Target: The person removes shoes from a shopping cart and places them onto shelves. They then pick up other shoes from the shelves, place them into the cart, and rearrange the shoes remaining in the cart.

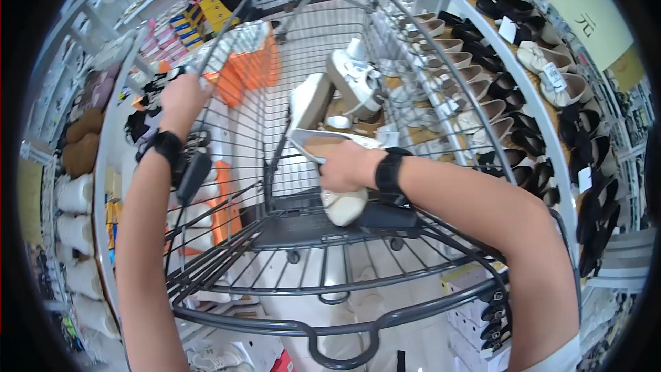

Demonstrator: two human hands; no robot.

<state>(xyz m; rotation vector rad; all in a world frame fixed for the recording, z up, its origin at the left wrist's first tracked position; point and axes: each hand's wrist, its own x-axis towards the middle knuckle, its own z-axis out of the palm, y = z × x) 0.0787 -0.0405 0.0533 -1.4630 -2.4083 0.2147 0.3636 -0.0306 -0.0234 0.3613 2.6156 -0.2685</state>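
I read step as mid-cart handling: right hand (344, 165) closed round beige flat shoe (323, 145), held low inside cart (261, 324) (going in or coming out, can't tell). Left hand (182, 96) grips cart rim. Next move calls for free spot near white sneaker (354, 79).

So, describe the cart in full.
The cart is a dark grey wire basket, metal by the look, with a thick rim tube and a curved loop nearest the camera. It stands upright in an aisle between shoe shelves. Small wheels show through its floor. Pale shoes lie inside; orange boxes show through its left side. The left hand grips its left rim; the right hand holds a cream shoe inside it.
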